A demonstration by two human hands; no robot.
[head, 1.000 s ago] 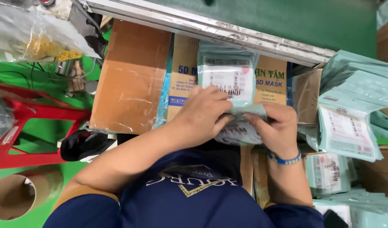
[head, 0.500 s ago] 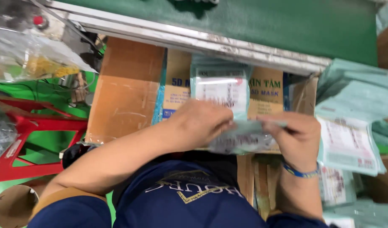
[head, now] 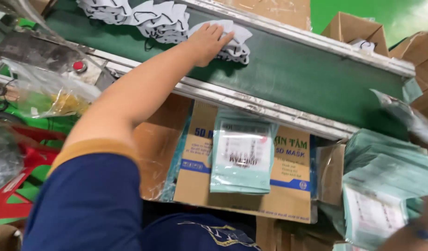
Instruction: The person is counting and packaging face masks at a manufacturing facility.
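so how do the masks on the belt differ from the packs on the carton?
The loose white face masks lie bare and jumbled on the dark green conveyor belt; the pale green flat pouches are sealed, labelled and stacked squarely on the brown cardboard carton. The left hand presses on the masks; nothing touches the pouches. Both are in piles.

The left hand (head: 208,41) lies on a pile of face masks (head: 235,39) on the green belt (head: 307,79). At 3 o'clock from this hand the belt is bare and a hand can pass freely there. At 10 o'clock more masks (head: 139,16) cover the belt. At 6 o'clock the metal rail (head: 251,106) stands across the way. Under it, a packet stack (head: 242,155) occupies the carton (head: 288,195), and more packets (head: 386,186) fill the 4 o'clock side.
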